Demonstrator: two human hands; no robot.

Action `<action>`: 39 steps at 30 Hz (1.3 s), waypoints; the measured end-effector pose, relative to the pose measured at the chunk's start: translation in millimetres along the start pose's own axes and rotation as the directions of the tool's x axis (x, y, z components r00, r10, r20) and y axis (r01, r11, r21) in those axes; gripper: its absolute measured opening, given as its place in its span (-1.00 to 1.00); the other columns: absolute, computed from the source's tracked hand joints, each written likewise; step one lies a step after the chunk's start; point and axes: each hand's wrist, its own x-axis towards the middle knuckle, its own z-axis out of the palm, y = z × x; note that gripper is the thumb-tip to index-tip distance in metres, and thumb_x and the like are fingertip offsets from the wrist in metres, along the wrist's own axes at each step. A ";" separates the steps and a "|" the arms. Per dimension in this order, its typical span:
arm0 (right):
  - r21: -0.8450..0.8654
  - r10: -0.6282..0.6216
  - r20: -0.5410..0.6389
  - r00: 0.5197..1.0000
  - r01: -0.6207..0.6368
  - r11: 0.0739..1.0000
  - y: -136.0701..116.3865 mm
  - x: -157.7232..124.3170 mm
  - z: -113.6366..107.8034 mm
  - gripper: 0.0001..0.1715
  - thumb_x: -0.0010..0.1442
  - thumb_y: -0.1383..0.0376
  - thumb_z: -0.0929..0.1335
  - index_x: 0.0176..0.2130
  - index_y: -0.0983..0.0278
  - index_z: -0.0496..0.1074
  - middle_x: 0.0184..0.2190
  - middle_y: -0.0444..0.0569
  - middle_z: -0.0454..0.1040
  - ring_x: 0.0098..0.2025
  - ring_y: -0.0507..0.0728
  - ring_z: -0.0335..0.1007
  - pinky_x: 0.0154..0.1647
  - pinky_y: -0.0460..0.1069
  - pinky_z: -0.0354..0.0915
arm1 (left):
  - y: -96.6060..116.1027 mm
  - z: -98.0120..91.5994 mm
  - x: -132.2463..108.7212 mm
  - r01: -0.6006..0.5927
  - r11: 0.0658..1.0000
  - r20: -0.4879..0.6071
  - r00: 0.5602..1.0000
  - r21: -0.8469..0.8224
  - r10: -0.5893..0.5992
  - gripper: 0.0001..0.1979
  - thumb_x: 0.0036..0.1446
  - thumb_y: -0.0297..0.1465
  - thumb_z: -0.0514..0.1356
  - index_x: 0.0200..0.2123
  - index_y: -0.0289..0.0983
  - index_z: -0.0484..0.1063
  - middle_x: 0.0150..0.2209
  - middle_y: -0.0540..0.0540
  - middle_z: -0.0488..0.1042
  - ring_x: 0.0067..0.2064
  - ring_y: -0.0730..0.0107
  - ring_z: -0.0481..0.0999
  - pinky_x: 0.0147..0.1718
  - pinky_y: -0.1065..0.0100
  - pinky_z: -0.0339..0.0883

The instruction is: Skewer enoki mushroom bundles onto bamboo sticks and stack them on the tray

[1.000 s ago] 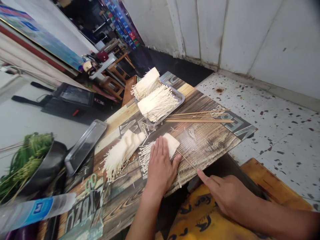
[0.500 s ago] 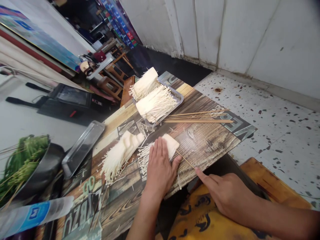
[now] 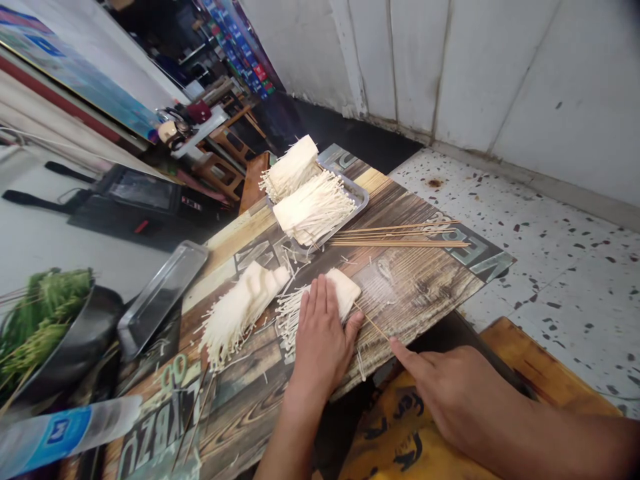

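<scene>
Flat on a bunch of enoki mushrooms [image 3: 345, 291] lies my left hand [image 3: 323, 333], its fingers stretched out and pressing the bunch against the table [image 3: 400, 287]. A thin wooden skewer [image 3: 371, 320] runs from the base end of that bunch to my right hand [image 3: 445, 380]. The right fingers are closed on the skewer's outer end, index finger along it. Left of my left hand rests a second pile of enoki mushrooms [image 3: 245, 310]. Further back, more enoki bunches [image 3: 313, 207] are stacked on a metal tray [image 3: 359, 195].
Several loose skewers [image 3: 400, 235] lie beside the tray. At left are an empty clear tray [image 3: 163, 297], a dark bowl [image 3: 95, 327] with skewered greens [image 3: 45, 320], and a water bottle [image 3: 70, 430]. A yellow stool [image 3: 390, 433] stands below the table's near edge.
Both hands and the skewer keep nearly the same place on the mushroom bunch. The view has shifted slightly, and objects at left appear a little further left.
</scene>
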 end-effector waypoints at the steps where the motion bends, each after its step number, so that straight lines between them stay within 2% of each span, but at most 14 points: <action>1: 0.001 0.000 0.033 0.999 0.000 1.000 -0.4 0.9 -0.3 -0.20 -0.02 0.48 0.21 0.24 0.56 0.17 -0.34 0.14 0.57 -0.45 0.20 0.49 -0.54 0.05 0.27 | -0.3 0.2 0.0 -0.002 1.000 0.000 1.000 -0.001 0.002 -0.29 0.31 -0.09 -0.12 0.27 -0.59 0.03 0.31 -0.47 0.06 0.35 -0.02 0.00 0.27 -0.05 0.01; 4: 0.016 0.005 0.107 0.994 -0.007 1.000 -0.9 3.4 -0.2 -0.16 -0.02 0.49 0.22 0.26 0.61 0.11 -0.31 0.16 0.56 -0.41 0.24 0.52 -0.53 0.09 0.29 | -1.4 1.4 -0.2 -0.004 1.000 -0.008 1.000 -0.008 0.004 -0.29 0.31 -0.09 -0.12 0.27 -0.58 0.04 0.31 -0.47 0.07 0.36 -0.02 -0.01 0.27 -0.06 0.01; 6: 0.021 0.012 0.108 0.994 -0.014 1.000 -1.3 4.5 0.9 -0.16 -0.01 0.48 0.22 0.27 0.60 0.10 -0.29 0.16 0.56 -0.40 0.25 0.52 -0.53 0.10 0.29 | -1.9 2.5 -0.6 -0.004 1.000 -0.017 1.000 -0.015 0.003 -0.29 0.31 -0.08 -0.13 0.27 -0.57 0.03 0.30 -0.47 0.08 0.36 -0.02 -0.01 0.27 -0.08 0.01; 15: 0.016 -0.042 -0.122 0.992 0.045 0.999 -2.4 6.8 7.1 -0.29 0.00 0.51 0.18 0.17 0.64 0.26 -0.46 0.05 0.53 -0.55 0.19 0.45 -0.62 0.10 0.17 | -2.9 4.3 -1.3 -0.011 0.999 -0.035 0.999 -0.033 0.010 -0.29 0.31 -0.07 -0.12 0.29 -0.53 -0.01 0.31 -0.45 0.07 0.36 -0.03 -0.03 0.26 -0.11 0.02; 18: 0.028 -0.052 -0.117 0.992 0.056 0.998 -2.3 9.5 7.3 -0.24 -0.04 0.51 0.19 0.17 0.65 0.24 -0.46 0.04 0.53 -0.56 0.20 0.45 -0.65 0.11 0.14 | -3.5 4.7 -1.3 -0.012 0.999 -0.033 0.999 -0.036 0.011 -0.29 0.31 -0.08 -0.12 0.29 -0.52 -0.01 0.31 -0.45 0.08 0.36 -0.02 -0.03 0.26 -0.11 0.02; 21: 0.032 -0.073 -0.082 0.994 0.076 0.997 -2.4 12.9 6.0 -0.20 -0.07 0.51 0.20 0.19 0.66 0.21 -0.37 0.09 0.56 -0.50 0.21 0.49 -0.64 0.10 0.16 | -3.6 4.5 -1.5 -0.010 0.999 -0.028 1.000 -0.042 0.009 -0.30 0.31 -0.10 -0.10 0.29 -0.54 -0.01 0.31 -0.46 0.07 0.37 -0.01 -0.03 0.27 -0.09 0.00; 24: 0.021 -0.075 -0.067 0.995 0.076 0.997 -3.1 15.8 4.1 -0.22 -0.06 0.50 0.20 0.18 0.65 0.22 -0.36 0.09 0.57 -0.49 0.21 0.49 -0.64 0.10 0.15 | -3.7 3.9 -1.6 -0.013 0.999 -0.028 1.000 -0.046 0.012 -0.30 0.31 -0.10 -0.11 0.29 -0.54 -0.01 0.31 -0.46 0.07 0.36 0.00 -0.03 0.27 -0.10 0.01; 35: -0.039 -0.067 -0.142 0.988 0.062 0.997 -4.0 18.5 14.0 -0.24 -0.09 0.55 0.20 0.14 0.67 0.26 -0.45 0.05 0.55 -0.55 0.17 0.46 -0.70 0.08 0.04 | -2.9 0.5 -0.3 -0.012 1.000 0.003 1.000 -0.017 0.012 -0.31 0.32 -0.10 -0.15 0.27 -0.57 0.03 0.31 -0.45 0.08 0.36 -0.01 0.00 0.27 -0.09 0.01; 39: -0.107 -0.066 -0.215 0.974 0.044 0.993 -4.0 21.9 14.7 -0.28 -0.07 0.56 0.21 0.13 0.63 0.29 -0.47 0.05 0.54 -0.57 0.13 0.42 -0.68 0.04 0.03 | -3.0 0.5 -0.5 -0.008 1.000 0.004 1.000 -0.030 0.008 -0.30 0.32 -0.09 -0.15 0.27 -0.57 0.02 0.31 -0.46 0.07 0.36 0.00 -0.02 0.27 -0.09 0.01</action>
